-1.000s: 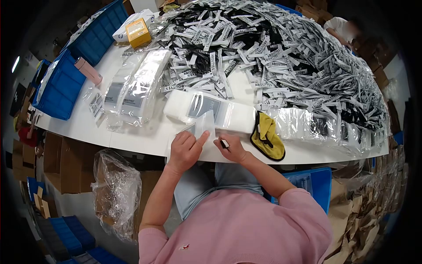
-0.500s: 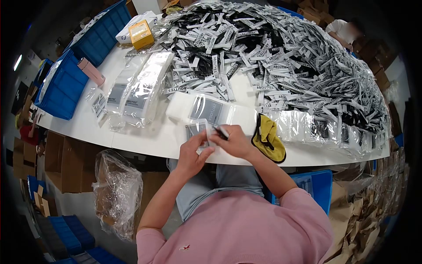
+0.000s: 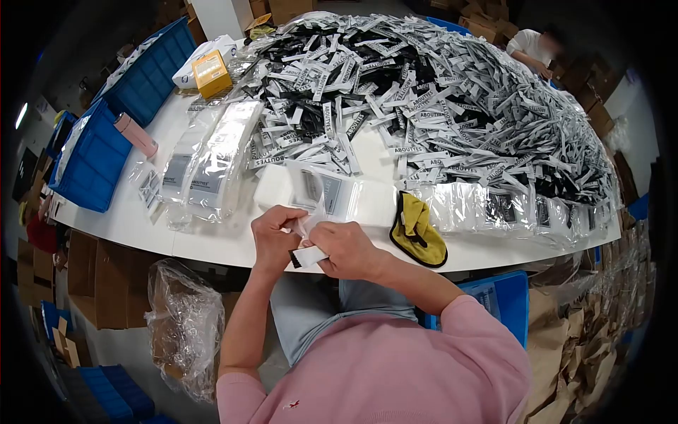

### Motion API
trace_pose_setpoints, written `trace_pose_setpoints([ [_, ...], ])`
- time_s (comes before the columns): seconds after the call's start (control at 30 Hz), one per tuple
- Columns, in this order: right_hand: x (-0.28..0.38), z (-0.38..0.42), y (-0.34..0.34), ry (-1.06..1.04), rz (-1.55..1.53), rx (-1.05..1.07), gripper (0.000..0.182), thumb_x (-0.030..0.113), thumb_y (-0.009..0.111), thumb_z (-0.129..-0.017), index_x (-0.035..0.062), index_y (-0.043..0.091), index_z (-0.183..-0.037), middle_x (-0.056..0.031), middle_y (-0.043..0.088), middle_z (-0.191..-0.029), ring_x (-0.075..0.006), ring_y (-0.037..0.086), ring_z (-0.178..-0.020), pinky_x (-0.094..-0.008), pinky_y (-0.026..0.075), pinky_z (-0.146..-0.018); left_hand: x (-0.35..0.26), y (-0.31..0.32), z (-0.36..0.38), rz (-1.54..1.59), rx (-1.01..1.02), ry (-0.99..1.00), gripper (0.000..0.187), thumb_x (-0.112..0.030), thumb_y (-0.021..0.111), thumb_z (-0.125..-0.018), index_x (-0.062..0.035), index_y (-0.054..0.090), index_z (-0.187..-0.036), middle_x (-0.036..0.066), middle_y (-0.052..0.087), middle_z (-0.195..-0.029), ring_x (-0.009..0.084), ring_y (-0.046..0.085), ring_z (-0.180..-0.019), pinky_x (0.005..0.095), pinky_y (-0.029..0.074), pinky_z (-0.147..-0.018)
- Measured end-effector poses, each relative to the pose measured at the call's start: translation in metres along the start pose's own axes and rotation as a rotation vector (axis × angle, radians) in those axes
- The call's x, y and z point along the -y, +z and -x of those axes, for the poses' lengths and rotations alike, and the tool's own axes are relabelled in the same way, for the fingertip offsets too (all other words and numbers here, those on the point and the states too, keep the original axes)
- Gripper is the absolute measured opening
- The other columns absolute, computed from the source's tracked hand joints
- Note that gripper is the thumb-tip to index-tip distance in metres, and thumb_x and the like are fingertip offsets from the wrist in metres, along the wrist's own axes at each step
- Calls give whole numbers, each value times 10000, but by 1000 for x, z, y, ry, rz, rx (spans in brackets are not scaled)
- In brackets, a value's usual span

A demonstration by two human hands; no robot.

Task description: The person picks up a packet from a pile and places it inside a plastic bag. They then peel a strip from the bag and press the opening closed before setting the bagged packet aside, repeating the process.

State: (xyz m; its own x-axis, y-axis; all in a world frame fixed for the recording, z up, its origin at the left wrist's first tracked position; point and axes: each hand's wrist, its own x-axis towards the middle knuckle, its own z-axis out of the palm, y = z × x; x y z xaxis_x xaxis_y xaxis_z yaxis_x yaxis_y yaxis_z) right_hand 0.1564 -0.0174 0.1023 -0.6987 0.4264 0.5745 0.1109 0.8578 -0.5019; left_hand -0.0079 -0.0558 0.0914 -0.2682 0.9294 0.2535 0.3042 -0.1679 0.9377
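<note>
The left hand (image 3: 274,237) and right hand (image 3: 346,249) met at the desk (image 3: 212,237) edge, both pinching a folded label (image 3: 308,256) between them; a yellow cloth (image 3: 417,230) lay right of the right hand.

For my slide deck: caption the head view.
Both hands, left and right, hold a folded label beside heaped labels.

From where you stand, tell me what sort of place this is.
Probably a packing room in a warehouse or small factory. A big heap of printed labels covers the white table, clear bags lie in stacks, and cardboard boxes sit below.
</note>
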Motion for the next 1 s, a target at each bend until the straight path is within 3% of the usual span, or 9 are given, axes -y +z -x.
trace_pose_setpoints([
  [0.13,-4,-5,-4,57,-1,-70,252,77,645,-615,66,504,-823,-77,540,-759,-261,579,-687,-361,470,-533,-9,4,-8,2,14,-147,335,91,635,-597,10,652,-922,42,629,-749,85,552,-661,223,455,-625],
  [0.2,-6,-9,-9,-20,61,-74,256,97,664,-614,67,506,-813,-74,539,-743,-262,578,-666,-357,470,-529,-20,5,-2,31,184,18,403,107,587,-627,-5,636,-1011,69,639,-767,77,547,-631,233,453,-585],
  [0.33,-42,-8,-5,114,173,-112,275,149,685,-632,61,509,-823,-72,571,-794,-268,595,-692,-358,474,-524,-19,1,-10,-644,-124,642,584,111,532,-608,-92,589,-1152,72,446,-564,239,471,-481,344,393,-441],
  [0.53,-12,-7,0,282,50,75,479,327,557,-853,41,401,-1202,-164,540,-989,-357,585,-790,-425,489,-647,-22,6,-8,-447,-163,353,612,133,505,-604,-59,567,-1182,54,443,-578,196,434,-497,301,369,-465],
  [0.67,-40,0,25,443,21,19,438,289,529,-866,20,406,-1189,-172,563,-965,-324,600,-768,-410,486,-640,-20,16,1,-553,-136,644,623,130,514,-610,9,511,-1220,74,458,-621,221,430,-546,317,370,-484],
  [0.73,-48,-5,29,381,-653,-35,422,251,486,-877,-13,400,-1195,-186,585,-930,-302,602,-766,-381,477,-637,-10,26,3,-557,-129,652,630,120,518,-613,6,499,-1233,71,464,-621,218,429,-544,317,375,-486],
  [0.8,-26,-16,21,871,-1024,73,396,136,451,-859,-20,363,-1211,-106,553,-812,-171,518,-621,-319,456,-573,-10,25,0,-660,-112,609,643,92,524,-644,-4,457,-1276,77,502,-642,224,454,-547,325,397,-497],
  [0.9,-26,-5,47,119,-163,-301,339,172,446,-871,-23,424,-1147,-163,561,-842,-327,532,-657,-380,441,-607,-10,13,-2,-444,-136,144,616,83,522,-679,-15,450,-1283,102,533,-670,249,499,-552,349,413,-492],
  [1.0,-31,-2,32,314,-347,-227,234,129,450,-875,-22,525,-1037,-217,567,-870,-394,550,-796,-404,455,-728,-2,22,9,-696,21,642,655,100,531,-635,-33,468,-1272,109,523,-650,263,505,-553,354,418,-493],
])
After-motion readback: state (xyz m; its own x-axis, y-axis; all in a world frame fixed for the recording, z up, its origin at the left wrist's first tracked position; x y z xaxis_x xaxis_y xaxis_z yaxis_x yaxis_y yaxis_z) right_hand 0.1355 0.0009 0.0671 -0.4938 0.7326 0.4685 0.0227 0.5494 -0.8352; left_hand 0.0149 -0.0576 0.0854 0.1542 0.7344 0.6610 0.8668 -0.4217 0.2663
